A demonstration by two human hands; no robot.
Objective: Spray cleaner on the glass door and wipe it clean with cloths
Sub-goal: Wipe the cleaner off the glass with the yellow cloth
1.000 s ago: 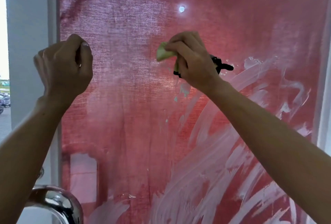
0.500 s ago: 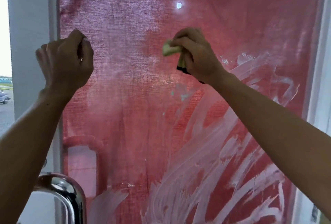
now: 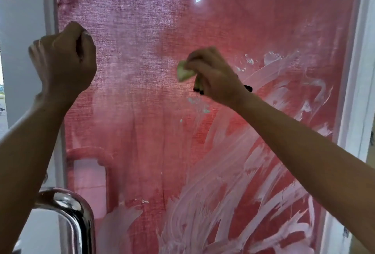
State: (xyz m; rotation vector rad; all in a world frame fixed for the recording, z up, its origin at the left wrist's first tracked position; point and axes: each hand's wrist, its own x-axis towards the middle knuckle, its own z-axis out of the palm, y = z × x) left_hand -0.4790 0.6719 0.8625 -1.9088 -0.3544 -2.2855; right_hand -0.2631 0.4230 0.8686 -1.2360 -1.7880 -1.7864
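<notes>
The glass door fills the view, with red woven fabric behind the pane. White cleaner foam is smeared in streaks over its lower right; the upper left looks wiped. My right hand grips a bunched pale green cloth with a black part under the fingers, against the glass near the middle. My left hand is a raised fist by the pane's left edge, and nothing shows in it.
A chrome door handle curves up at the lower left, and its reflection shows in the glass. A white frame borders the pane on the right, and a grey post stands on the left.
My right hand has slid down the glass with the green cloth. The left fist has stayed where it was.
</notes>
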